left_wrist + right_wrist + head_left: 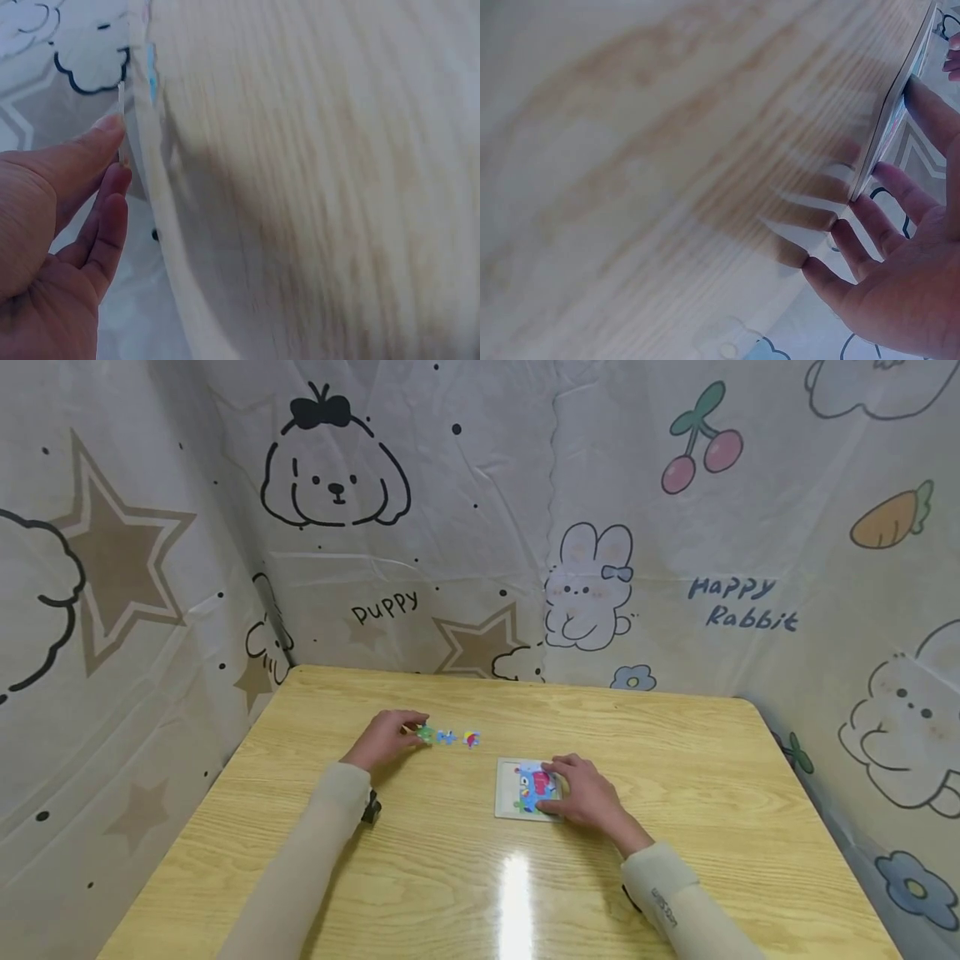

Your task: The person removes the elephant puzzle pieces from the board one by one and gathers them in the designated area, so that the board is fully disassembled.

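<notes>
A green jigsaw piece [425,734] is pinched between the thumb and a finger of my left hand [384,737]. In the left wrist view, that jigsaw piece [121,124] shows edge-on at the fingertips of the left hand [64,202], raised off the wooden surface. My right hand [590,793] rests at the right side of a square puzzle board [506,789] with a blue and pink picture partly covered by the fingers. In the right wrist view, the thumb and index finger of the right hand [900,247] touch the board [885,127], while other fingertips touch the table.
Right of the left hand lie a blue jigsaw piece [446,737] and a red and yellow jigsaw piece [470,739]. The wooden table [435,868] meets a printed cloth [450,568] at the back; cloth also hangs at both sides.
</notes>
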### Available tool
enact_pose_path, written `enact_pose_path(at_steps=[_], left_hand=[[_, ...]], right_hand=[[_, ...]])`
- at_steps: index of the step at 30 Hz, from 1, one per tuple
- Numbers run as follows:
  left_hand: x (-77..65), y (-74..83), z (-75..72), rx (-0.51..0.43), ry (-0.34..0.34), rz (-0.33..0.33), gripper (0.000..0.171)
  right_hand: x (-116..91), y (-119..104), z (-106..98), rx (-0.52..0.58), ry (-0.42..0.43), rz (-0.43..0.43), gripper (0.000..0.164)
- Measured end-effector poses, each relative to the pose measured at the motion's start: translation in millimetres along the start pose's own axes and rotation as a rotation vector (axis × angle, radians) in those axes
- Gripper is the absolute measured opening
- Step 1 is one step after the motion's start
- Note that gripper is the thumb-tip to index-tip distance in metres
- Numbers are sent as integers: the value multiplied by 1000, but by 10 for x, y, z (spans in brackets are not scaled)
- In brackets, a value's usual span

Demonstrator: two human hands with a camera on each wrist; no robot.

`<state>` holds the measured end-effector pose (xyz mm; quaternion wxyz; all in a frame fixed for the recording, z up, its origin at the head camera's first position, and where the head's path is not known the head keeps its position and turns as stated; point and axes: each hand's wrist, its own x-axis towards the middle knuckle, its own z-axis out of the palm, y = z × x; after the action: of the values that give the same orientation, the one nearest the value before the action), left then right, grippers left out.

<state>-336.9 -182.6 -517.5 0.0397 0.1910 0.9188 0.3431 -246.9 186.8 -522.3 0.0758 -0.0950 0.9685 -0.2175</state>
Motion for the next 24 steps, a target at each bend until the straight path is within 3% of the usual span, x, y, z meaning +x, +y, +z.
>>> enact_pose_path(at_steps=[12,24], left_hand=[[57,-174,-51,32,-19,13,46],[96,-122,-67,67,-74,35,45]], right_hand=[[0,-9,16,-3,-14,11,69],[12,7,-3,-8,-13,13,69]])
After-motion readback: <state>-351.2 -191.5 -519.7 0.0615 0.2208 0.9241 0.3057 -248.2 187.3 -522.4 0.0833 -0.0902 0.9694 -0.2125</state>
